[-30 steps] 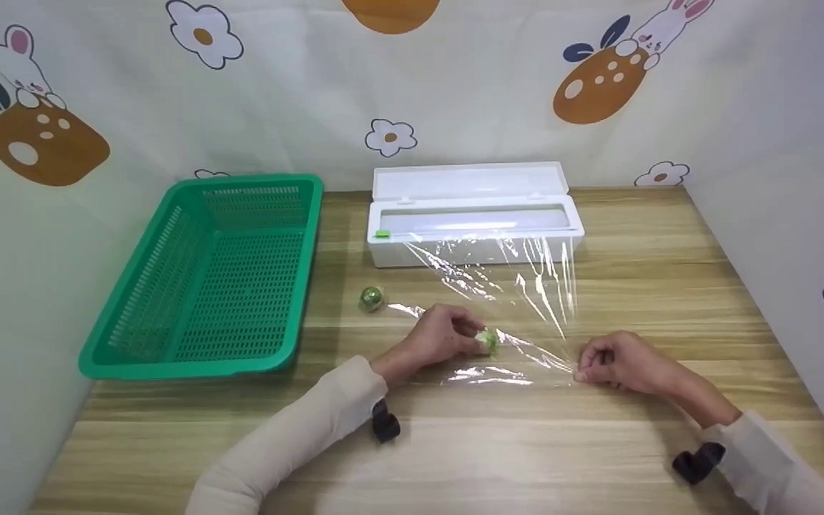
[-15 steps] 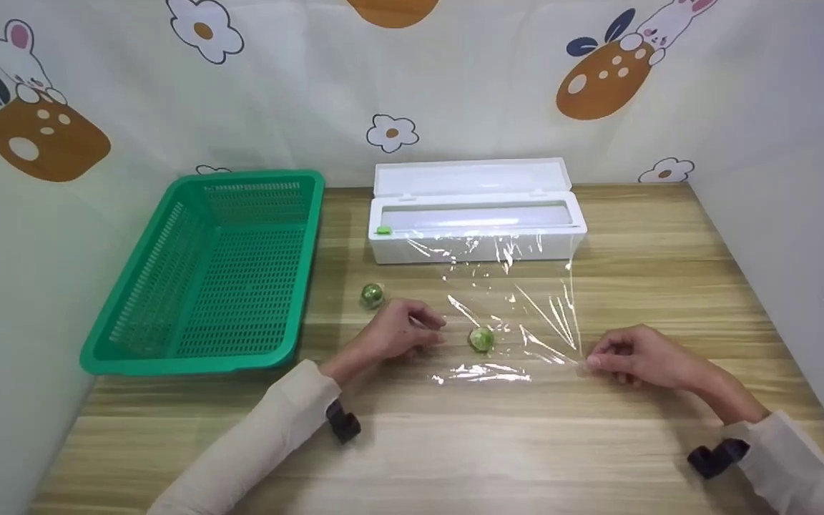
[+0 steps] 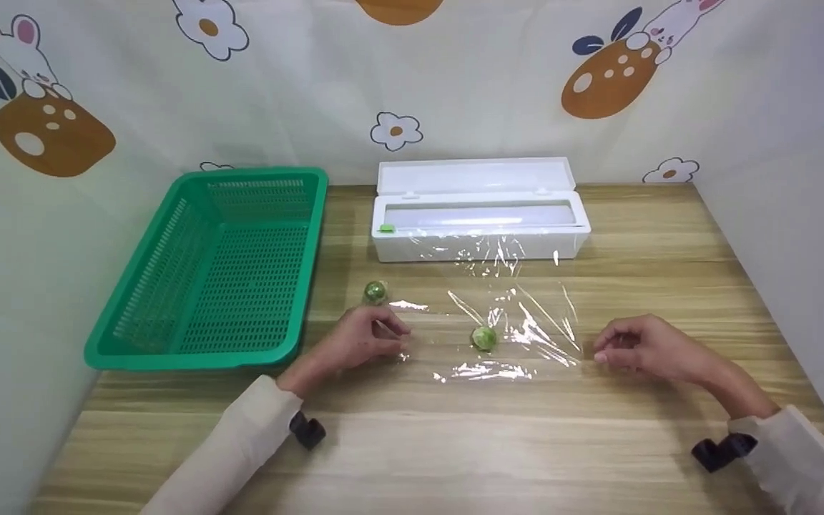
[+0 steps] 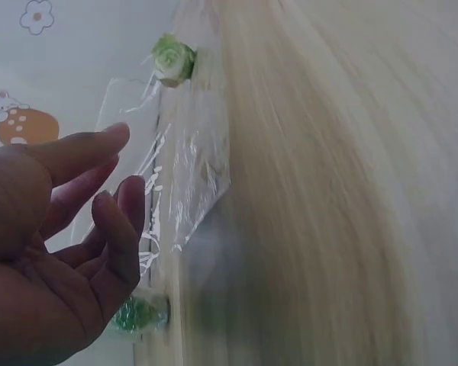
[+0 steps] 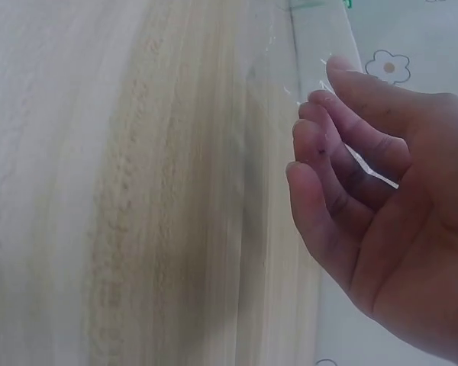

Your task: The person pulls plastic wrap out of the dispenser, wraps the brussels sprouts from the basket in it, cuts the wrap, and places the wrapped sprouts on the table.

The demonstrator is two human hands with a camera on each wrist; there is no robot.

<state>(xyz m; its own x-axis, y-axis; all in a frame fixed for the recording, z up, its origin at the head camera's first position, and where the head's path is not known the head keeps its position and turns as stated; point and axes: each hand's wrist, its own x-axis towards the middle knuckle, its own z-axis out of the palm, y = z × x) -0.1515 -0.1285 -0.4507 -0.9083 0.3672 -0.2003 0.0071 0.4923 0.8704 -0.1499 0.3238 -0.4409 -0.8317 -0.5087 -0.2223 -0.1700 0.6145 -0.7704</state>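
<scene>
A sheet of clear plastic wrap (image 3: 526,315) runs from a white wrap dispenser (image 3: 412,249) down onto the table. On it rests a green, pale-based Brussels sprout (image 3: 483,338), also visible in the left wrist view (image 4: 172,61). My left hand (image 3: 365,335) hovers left of the sheet, thumb and fingers apart and bent loosely, holding nothing. To the right, my right hand (image 3: 651,347) is beside the sheet's near corner; its thumb and index finger are separated in the right wrist view. Another sprout (image 3: 375,292), in shiny film, lies behind my left hand.
A green slatted basket (image 3: 315,265) stands at the left. The dispenser's lid (image 3: 476,174) is raised toward the patterned backdrop, and a green slider (image 3: 386,228) is at its left end. Bare wood table (image 3: 455,443) stretches along the front.
My left hand has let go of the sprout, leaving it on the wrap, and moved left. My right hand has released the wrap's corner and shifted slightly right.
</scene>
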